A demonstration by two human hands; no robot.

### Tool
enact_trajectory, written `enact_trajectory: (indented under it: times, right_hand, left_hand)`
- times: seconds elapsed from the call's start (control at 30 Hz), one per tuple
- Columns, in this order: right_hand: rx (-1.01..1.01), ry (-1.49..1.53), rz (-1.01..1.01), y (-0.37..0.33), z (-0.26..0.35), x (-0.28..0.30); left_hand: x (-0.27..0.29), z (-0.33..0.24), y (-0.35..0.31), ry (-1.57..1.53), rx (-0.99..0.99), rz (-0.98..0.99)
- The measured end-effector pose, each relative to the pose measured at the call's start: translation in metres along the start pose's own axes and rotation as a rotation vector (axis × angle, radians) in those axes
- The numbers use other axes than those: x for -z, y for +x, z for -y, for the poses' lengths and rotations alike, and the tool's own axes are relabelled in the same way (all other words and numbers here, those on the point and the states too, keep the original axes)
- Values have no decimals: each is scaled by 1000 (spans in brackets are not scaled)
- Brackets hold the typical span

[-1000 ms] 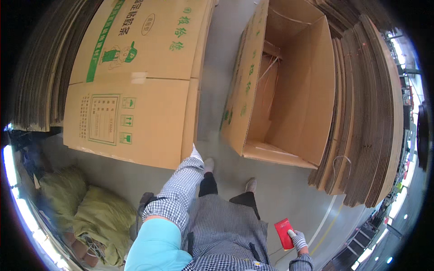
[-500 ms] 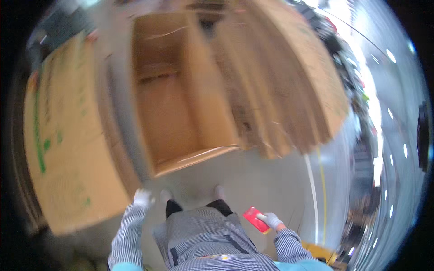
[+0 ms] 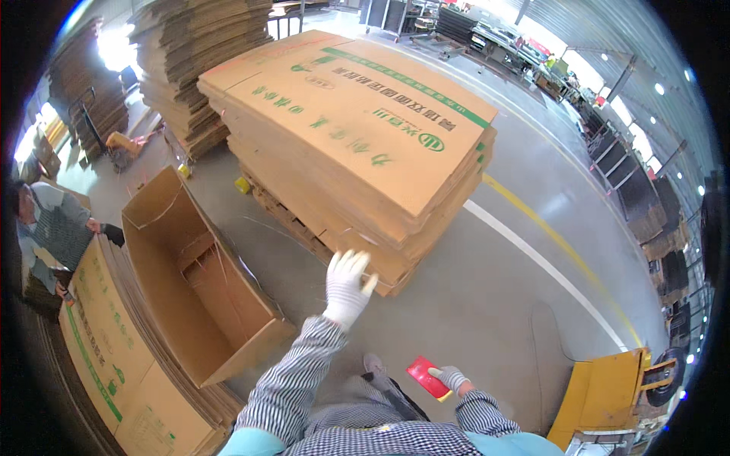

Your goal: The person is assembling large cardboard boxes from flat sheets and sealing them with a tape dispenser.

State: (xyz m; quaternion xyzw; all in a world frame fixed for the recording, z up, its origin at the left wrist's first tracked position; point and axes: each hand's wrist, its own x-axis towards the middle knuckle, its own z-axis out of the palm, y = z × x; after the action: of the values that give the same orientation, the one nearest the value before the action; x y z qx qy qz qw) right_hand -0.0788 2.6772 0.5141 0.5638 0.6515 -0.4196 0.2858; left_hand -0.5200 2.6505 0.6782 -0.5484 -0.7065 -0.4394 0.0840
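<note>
My left hand (image 3: 347, 287), in a white knit glove, reaches forward with its fingers spread. It is over the near lower corner of a tall stack of flattened cardboard boxes (image 3: 350, 125) with green and dark printing. Whether the fingertips touch the cardboard I cannot tell. Low on the right, my gloved right hand (image 3: 453, 378) is closed on the edge of a flat red rectangular piece (image 3: 426, 378) with a yellowish lower edge, its exact kind unclear. Left of the stack stands a large open cardboard box (image 3: 163, 266) with thin strands of strapping inside.
A co-worker (image 3: 57, 224) leans over another pile of flattened boxes (image 3: 114, 334) at left. Taller cardboard stacks (image 3: 201, 57) and a pallet jack (image 3: 122, 144) stand behind. A yellow metal piece of equipment (image 3: 601, 391) sits at lower right. White and yellow lines cross the floor.
My view has turned to the right. My left hand has moved from beside the left pile up and forward to the right-hand stack. The red piece stays in my right hand.
</note>
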Motion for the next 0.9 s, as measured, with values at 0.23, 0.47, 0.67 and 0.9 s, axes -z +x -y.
enact_trajectory:
  times: [0.23,0.47,0.67,0.9]
  right_hand:
    - [-52,184,-199,34,-102,105]
    - [-59,978,-179,38,-173,144]
    - [215,1697,-98,6,-121,200]
    - [524,1822,-54,47,-39,268]
  left_hand:
    - [-160,-46,199,406,-65,159]
    - [-140,-21,188,694,56,327]
    - [-71,97,122,-1106,1048,-260]
    - [-124,23,179,-1513,1294,-429]
